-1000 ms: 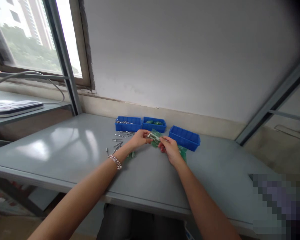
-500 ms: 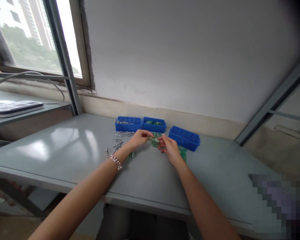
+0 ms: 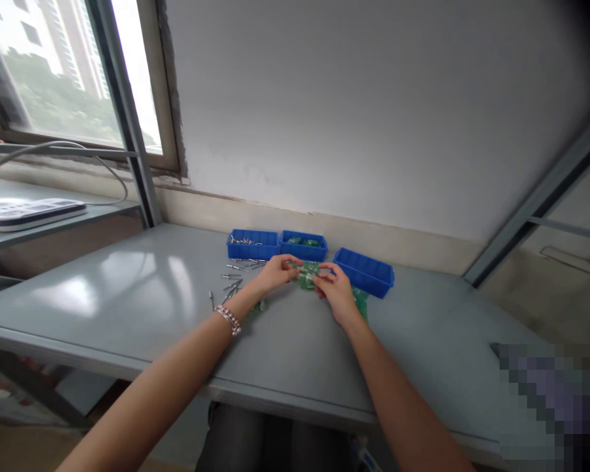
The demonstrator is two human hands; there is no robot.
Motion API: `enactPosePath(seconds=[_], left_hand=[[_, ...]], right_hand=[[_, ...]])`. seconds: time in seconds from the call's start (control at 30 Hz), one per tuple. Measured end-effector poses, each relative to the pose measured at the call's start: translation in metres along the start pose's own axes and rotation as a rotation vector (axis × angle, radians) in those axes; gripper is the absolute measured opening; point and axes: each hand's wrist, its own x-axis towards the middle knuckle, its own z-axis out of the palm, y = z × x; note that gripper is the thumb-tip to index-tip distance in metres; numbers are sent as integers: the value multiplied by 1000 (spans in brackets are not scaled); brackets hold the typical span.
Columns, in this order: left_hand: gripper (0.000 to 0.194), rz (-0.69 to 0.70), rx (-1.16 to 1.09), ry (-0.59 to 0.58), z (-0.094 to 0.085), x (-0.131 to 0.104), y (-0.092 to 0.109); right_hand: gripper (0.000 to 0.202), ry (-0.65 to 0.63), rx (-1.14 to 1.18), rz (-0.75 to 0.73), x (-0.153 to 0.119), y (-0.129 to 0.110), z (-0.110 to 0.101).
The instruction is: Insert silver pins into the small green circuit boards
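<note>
A small green plastic bag is between my two hands over the middle of the table. My left hand pinches its left side, and my right hand pinches its right side. Another green bag lies beside my right wrist. Under my left forearm, a further green packet is partly hidden. Several metal rivet-like pieces are scattered on the table left of my left hand.
Behind the hands stand a blue bin with metal pieces, a blue bin with green packets and a third blue bin. A white device rests on the left shelf. A blurred-out object lies at right.
The fingers of my right hand have closed in on the bag's right side. The bag now looks flatter and more spread between my hands.
</note>
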Motion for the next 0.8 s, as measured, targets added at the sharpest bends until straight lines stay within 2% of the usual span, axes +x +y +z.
enactPosePath(seconds=[0.17,0.3,0.4,0.5,0.57,0.63,0.8], left_hand=[[20,30,-31,-14,0,3,-7],[20,32,-56,-23,-2,4,-7],[23,4,-19,62,-6,6,-5],[22,15,31,206,-15,9,-4],[20,32,32,285,-22,9,-1],[19,30,3,335,-28,8,2],[18,0,-66,386,-33,3,13]], right_hand=[[41,-3,-29,110,1,1,0],[26,-82,-8,204,4,-1,-1],[15,-48,69,227,17,-9,-2],[11,88,65,246,43,-19,0],[16,194,14,261,64,-23,2],[24,237,-14,266,84,-23,6],[43,218,-78,260,111,-12,14]])
